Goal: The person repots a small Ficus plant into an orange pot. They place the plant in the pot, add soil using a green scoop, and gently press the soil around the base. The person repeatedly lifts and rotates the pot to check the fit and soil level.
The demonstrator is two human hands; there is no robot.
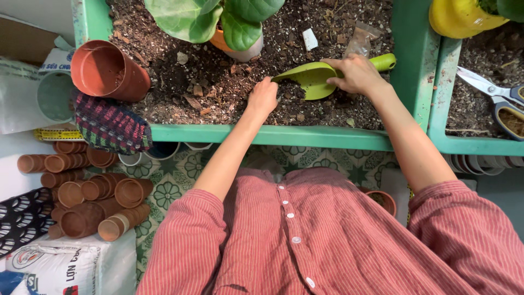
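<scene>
Scoop (315,76): lime green. Tray (284,135): teal green. Soil (218,82): dark brown. Pot (106,71): terracotta orange. Cloth (109,124): red, green and navy plaid. Shirt (327,235): red, thinly striped. Floor (180,175): green floral tile. Scissors (494,93): grey handles.

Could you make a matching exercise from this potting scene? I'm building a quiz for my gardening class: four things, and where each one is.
Things:
1. green scoop
2. scissors
3. terracotta pot lying on its side
4. stack of small brown pots

Places:
A. on the floor at the left
B. in the right hand, on the soil
C. in the right-hand tray
D. at the left end of the soil tray

Pairs: 1-B, 2-C, 3-D, 4-A
</scene>
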